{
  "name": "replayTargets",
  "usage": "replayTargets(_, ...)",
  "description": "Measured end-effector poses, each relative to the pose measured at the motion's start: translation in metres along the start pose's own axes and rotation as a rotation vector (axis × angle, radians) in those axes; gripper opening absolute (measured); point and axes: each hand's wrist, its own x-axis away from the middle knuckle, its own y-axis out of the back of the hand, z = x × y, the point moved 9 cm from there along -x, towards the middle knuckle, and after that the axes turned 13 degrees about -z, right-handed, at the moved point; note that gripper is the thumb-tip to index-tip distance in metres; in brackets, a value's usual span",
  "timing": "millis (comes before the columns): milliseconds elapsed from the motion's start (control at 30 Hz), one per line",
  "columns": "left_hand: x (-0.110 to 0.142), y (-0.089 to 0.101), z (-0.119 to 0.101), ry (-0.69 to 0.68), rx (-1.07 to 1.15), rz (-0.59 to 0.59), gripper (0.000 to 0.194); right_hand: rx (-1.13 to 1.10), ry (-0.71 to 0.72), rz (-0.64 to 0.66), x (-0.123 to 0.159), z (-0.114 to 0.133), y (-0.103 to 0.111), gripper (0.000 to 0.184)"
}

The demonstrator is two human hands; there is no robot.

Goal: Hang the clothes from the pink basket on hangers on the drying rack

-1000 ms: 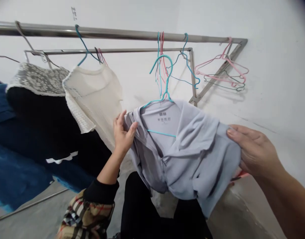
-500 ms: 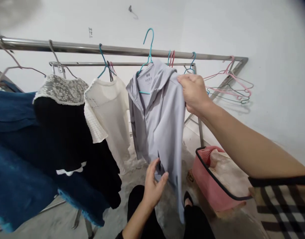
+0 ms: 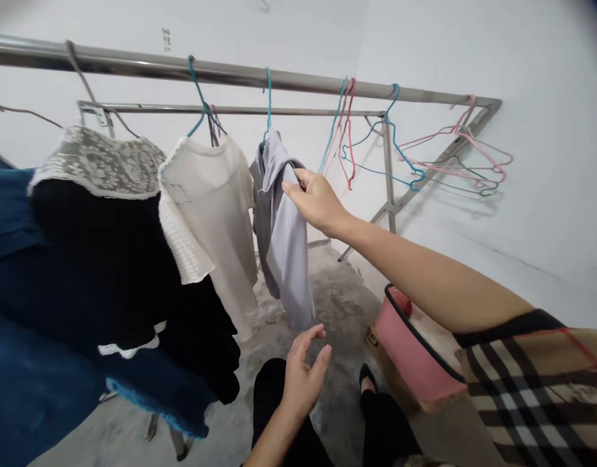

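A light grey hooded jacket [image 3: 289,233] hangs from a turquoise hanger [image 3: 268,104], whose hook is over the metal rail [image 3: 308,82]. My right hand [image 3: 318,200] pinches the jacket at its right shoulder, thumb in front. The jacket is turned partly edge-on, so its front opening is mostly hidden. Below its hem, my left hand [image 3: 302,373] is held up with fingers apart and nothing in it. Left of the jacket hangs a white knit top [image 3: 211,207] on a blue-green hanger [image 3: 197,97].
A black dress with a lace top [image 3: 108,162] and a dark blue garment [image 3: 36,311] hang at the left. Bare pink hangers [image 3: 454,139] and a blue hanger [image 3: 393,143] are on the rail's right. A pink basket [image 3: 415,350] stands on a cardboard box at lower right.
The turquoise hanger's hook has gone from above the rail to over it. My right hand has moved left with the jacket's shoulder, turning the jacket. The left hand stays low and open.
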Motion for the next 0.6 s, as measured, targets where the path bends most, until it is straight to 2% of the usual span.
replayTargets(67, 0.0, -0.006, -0.002, -0.02, -0.004, 0.029, 0.029, -0.019, -0.021, -0.063, 0.021, -0.015, 0.015, 0.032)
replayTargets(133, 0.001, -0.013, -0.001, -0.032, -0.024, 0.057, 0.026, -0.016, -0.057, -0.09, 0.056, -0.042, 0.029, 0.042)
replayTargets(200, 0.002, -0.021, 0.006, -0.024, -0.053, 0.093, 0.026, 0.05, -0.145, -0.007, 0.105, -0.084, 0.038, 0.045)
replayTargets(300, 0.009, -0.039, 0.023, 0.011, -0.097, 0.166, 0.027, 0.263, -0.416, 0.113, 0.192, -0.16, 0.063, 0.036)
replayTargets(367, 0.015, -0.054, 0.036, 0.036, -0.123, 0.225, 0.028, 0.379, -0.58, 0.102, 0.245, -0.202, 0.095, 0.033)
replayTargets(433, 0.024, -0.07, 0.049, 0.064, -0.144, 0.287, 0.03, 0.452, -0.695, 0.045, 0.285, -0.232, 0.134, 0.035)
replayTargets(600, 0.043, -0.111, 0.079, 0.164, -0.194, 0.439, 0.033, 0.697, -0.986, -0.104, 0.357, -0.304, 0.239, 0.034)
